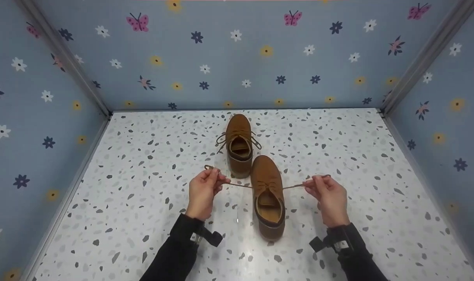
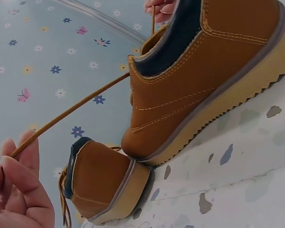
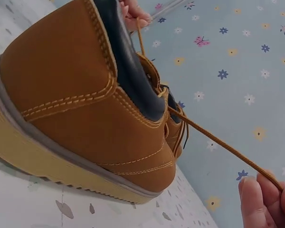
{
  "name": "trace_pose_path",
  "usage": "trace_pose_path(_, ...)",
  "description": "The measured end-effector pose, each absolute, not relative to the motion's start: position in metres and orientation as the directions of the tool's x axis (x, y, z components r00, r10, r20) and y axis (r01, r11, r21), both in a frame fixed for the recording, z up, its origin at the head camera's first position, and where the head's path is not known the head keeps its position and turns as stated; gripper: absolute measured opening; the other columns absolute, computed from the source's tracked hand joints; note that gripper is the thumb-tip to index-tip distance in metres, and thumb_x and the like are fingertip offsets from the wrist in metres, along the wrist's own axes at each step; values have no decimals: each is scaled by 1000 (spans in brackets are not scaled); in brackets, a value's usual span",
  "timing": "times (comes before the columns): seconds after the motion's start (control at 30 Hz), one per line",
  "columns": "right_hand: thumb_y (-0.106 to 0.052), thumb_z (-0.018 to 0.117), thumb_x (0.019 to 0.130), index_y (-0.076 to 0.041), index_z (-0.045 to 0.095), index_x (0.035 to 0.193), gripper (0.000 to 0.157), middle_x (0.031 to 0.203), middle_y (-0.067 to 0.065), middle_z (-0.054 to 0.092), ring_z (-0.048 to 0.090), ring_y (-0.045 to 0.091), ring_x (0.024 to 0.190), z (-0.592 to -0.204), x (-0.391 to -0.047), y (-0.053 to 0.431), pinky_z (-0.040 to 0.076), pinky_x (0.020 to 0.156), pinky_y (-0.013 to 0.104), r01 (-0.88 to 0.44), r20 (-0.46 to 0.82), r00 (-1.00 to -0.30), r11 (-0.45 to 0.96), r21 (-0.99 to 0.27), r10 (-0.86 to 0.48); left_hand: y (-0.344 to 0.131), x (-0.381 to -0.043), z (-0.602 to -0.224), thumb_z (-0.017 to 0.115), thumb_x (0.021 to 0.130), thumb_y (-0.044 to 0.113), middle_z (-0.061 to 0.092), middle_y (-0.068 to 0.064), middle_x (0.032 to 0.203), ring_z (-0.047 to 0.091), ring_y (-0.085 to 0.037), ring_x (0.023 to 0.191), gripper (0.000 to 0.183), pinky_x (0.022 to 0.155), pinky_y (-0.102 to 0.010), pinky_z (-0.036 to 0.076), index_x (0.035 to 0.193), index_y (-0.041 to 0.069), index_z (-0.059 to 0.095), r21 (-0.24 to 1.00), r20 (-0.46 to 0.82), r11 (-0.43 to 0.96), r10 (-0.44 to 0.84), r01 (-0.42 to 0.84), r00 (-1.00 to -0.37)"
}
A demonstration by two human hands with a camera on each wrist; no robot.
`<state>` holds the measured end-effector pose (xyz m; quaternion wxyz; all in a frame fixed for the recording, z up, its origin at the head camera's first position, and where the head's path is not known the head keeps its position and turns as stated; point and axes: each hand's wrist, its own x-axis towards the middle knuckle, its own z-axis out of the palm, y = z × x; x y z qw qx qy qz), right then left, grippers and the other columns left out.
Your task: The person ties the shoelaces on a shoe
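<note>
A brown lace-up shoe point(image 1: 269, 230) with a dark padded collar and thick tan sole stands on the floor between the hands, toe pointing away. My left hand point(image 1: 205, 191) pinches one end of its brown shoelace point(image 2: 76, 108) between thumb and fingers. On the other side my right hand point(image 1: 330, 197) pinches the opposite shoelace end point(image 3: 228, 148). Both lace ends run out straight and taut from the shoe's throat, one to each side. A matching second shoe point(image 1: 239, 121) sits ahead and slightly left, its lace tied in a bow.
The speckled white floor point(image 1: 143, 187) carries both shoes. Blue panels with flowers and butterflies enclose it: a back wall point(image 1: 237, 54), a left wall point(image 1: 26, 125) and a right wall point(image 1: 436, 156).
</note>
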<state>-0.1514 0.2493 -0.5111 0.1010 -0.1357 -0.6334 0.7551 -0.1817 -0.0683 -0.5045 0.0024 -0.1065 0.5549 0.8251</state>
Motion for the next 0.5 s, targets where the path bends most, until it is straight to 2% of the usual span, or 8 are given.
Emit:
trace_pose_path(0.1, -14, 58, 101, 12, 57, 108, 27, 94, 15, 71, 71, 24, 91, -513, -151, 252, 55, 85, 35, 28, -89, -928, -169, -985, 361, -73, -178, -511, 56, 102, 13, 66, -7, 83, 70, -20, 78, 20, 64, -23, 51, 107, -7, 57, 914, -206, -381, -134, -142, -969)
trace_pose_path(0.27, -15, 58, 101, 15, 55, 110, 31, 97, 17, 70, 70, 26, 95, -517, -145, 255, 54, 88, 36, 41, -99, -940, -181, -983, 326, -81, -170, -515, 56, 102, 15, 66, -9, 85, 71, -21, 81, 21, 69, -27, 54, 108, -5, 57, 917, -239, -357, -131, -179, -962)
trace_pose_path(0.5, -22, 64, 98, 12, 57, 112, 37, 104, 24, 68, 69, 27, 97, -509, -137, 264, 53, 88, 38, -10, -59, -942, -205, -979, 329, -81, -173, -501, 59, 101, 17, 69, -16, 96, 71, -26, 91, 24, 80, -32, 56, 109, -6, 58, 908, -183, -396, -87, -134, -979)
